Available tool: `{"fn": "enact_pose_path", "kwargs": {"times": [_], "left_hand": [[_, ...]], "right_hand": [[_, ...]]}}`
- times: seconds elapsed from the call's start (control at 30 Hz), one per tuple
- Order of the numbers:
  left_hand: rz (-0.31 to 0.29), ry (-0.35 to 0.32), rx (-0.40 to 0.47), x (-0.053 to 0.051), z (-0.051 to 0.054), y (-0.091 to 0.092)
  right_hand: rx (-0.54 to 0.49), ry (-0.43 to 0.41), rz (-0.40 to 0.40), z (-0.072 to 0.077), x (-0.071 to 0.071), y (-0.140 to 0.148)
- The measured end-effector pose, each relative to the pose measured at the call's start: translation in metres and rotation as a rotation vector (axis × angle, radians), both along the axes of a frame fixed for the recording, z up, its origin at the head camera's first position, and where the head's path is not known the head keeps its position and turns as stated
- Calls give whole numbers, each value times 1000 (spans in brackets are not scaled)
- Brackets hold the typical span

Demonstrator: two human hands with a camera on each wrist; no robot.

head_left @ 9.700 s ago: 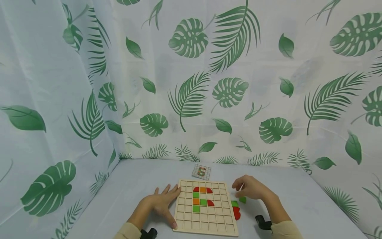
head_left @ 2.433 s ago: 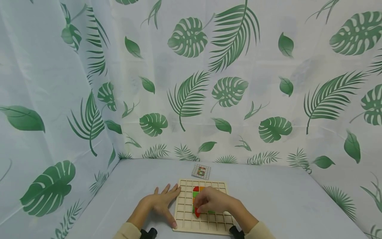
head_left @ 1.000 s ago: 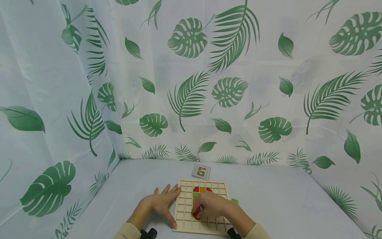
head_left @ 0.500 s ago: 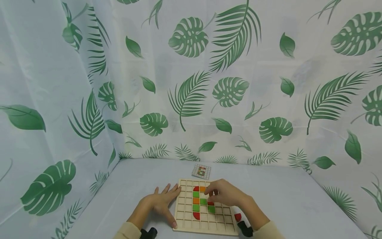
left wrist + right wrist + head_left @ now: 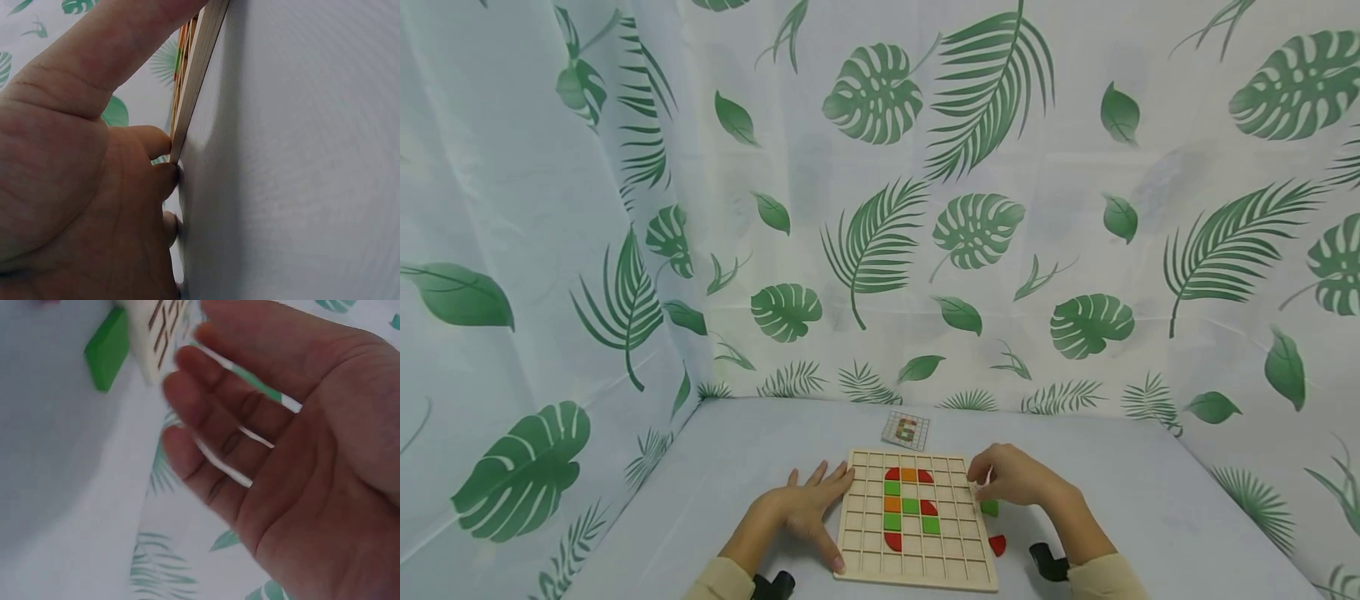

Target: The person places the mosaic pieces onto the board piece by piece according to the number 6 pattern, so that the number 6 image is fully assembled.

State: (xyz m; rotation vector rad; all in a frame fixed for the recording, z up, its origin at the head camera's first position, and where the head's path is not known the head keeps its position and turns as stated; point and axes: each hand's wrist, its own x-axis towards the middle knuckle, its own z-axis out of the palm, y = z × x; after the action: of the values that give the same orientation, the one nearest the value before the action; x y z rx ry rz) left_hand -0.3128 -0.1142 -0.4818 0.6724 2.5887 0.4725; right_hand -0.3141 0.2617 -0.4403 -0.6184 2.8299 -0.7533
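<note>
A square wooden grid board [image 5: 955, 571] lies on the table. Red quarter-round, orange and green square tiles sit in its cells, among them a red quarter-round tile [image 5: 892, 542] lowest on the left and a green tile [image 5: 931, 525] to the right. My left hand [image 5: 801, 510] spreads its fingers along the board's left edge, thumb at the near corner, touching the side. Beside the board's right edge hovers my right hand [image 5: 1021, 477], fingers loosely bent with nothing between them in the right wrist view. Close below it lies a loose green tile [image 5: 107, 350].
A loose red quarter-round tile [image 5: 997, 545] lies right of the board. Behind the board is a small pattern card [image 5: 906, 431] showing a coloured figure on a grid. Leaf-printed curtains [image 5: 880, 250] stand around the table's far and left sides.
My right hand has set a red quarter-round tile in the board's lower left cell, let go and moved right, off the board. A green tile was also added earlier. My left hand stays put.
</note>
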Motion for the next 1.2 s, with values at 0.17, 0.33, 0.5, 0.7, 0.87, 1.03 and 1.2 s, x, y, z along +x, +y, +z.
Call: {"fn": "enact_pose_path", "kwargs": {"times": [0.17, 0.33, 0.5, 0.7, 0.87, 1.03, 1.2], "left_hand": [[-2, 5, -3, -1, -1, -1], [-1, 5, -2, -2, 0, -1], [1, -3, 1, -3, -1, 0], [1, -7, -5, -4, -2, -1], [0, -6, -10, -4, -2, -1], [6, -13, -4, -2, 0, 0], [5, -8, -2, -1, 0, 0]], "right_hand": [[88, -36, -73, -7, 0, 9], [80, -46, -59, -13, -2, 10], [1, -36, -4, -12, -3, 12], [-181, -39, 80, -4, -5, 7], [-304, -133, 204, -1, -3, -10], [-320, -159, 312, -7, 4, -38], [-308, -150, 371, -14, 10, -62]]}}
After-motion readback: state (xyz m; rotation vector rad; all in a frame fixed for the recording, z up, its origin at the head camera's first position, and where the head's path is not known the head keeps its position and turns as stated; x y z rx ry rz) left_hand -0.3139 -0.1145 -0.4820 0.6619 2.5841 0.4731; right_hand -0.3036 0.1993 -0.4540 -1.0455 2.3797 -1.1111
